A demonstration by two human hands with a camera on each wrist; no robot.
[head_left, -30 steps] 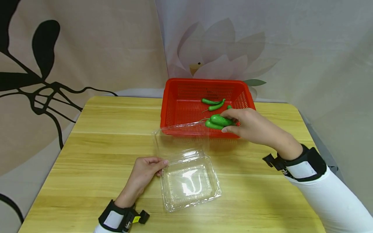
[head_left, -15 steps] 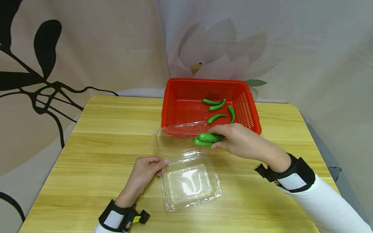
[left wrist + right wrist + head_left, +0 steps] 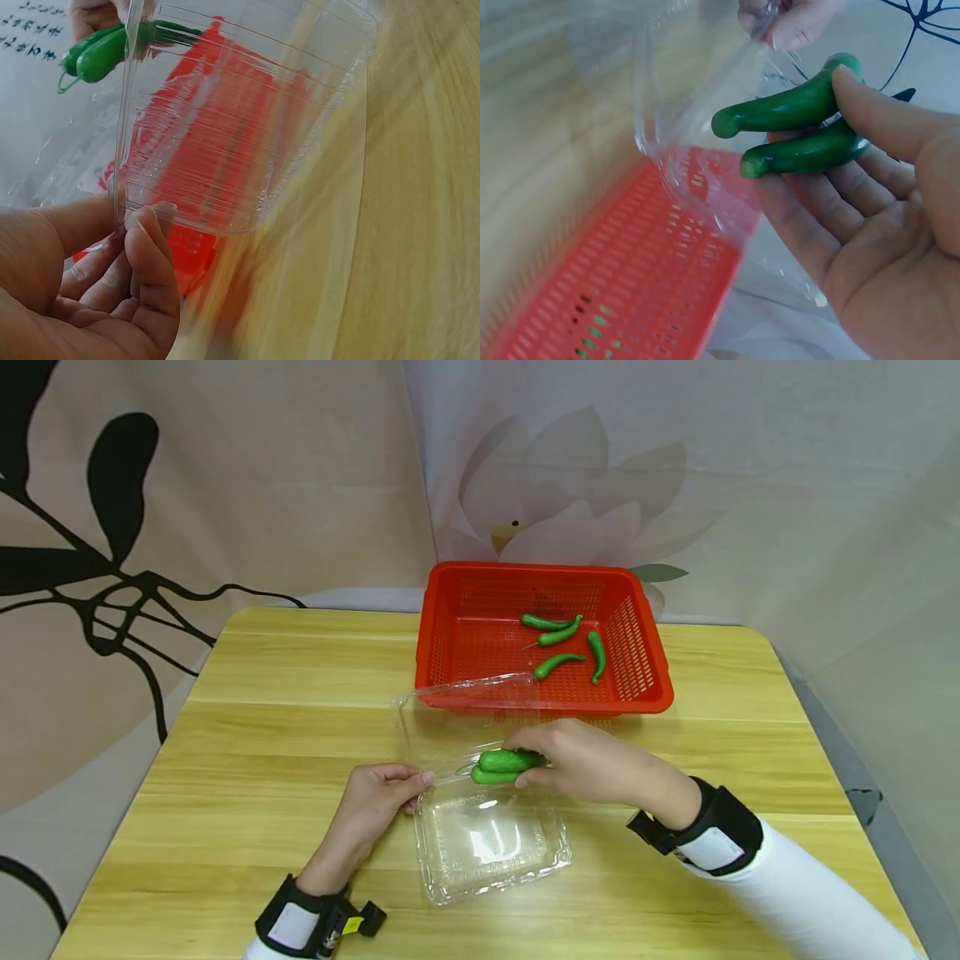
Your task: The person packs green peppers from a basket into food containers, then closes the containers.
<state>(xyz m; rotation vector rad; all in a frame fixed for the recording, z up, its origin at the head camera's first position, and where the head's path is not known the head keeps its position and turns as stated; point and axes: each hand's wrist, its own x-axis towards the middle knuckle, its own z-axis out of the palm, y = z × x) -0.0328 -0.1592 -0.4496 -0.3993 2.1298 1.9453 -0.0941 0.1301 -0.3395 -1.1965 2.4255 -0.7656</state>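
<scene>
A clear plastic clamshell box [image 3: 491, 835] lies on the wooden table with its lid [image 3: 457, 718] folded back toward the red basket. My left hand [image 3: 382, 797] pinches the box's left edge near the hinge; in the left wrist view, thumb and fingertips [image 3: 154, 225] meet on the rim. Over the hinge side of the box, my right hand [image 3: 577, 764] holds two green chili peppers [image 3: 506, 762] side by side. The right wrist view shows these green chili peppers [image 3: 795, 109] between thumb and fingers, stem ends pointing away from the palm.
Behind the box stands a red perforated plastic basket [image 3: 472, 652] with several green chili peppers [image 3: 558, 664] on its floor. The clear lid overlaps the basket's front rim in the head view. A printed cloth backdrop [image 3: 300, 485] hangs behind the table.
My right hand has carried the two chili peppers from the basket, toward me and leftward, to above the box. My left hand has kept its pinch on the box edge.
</scene>
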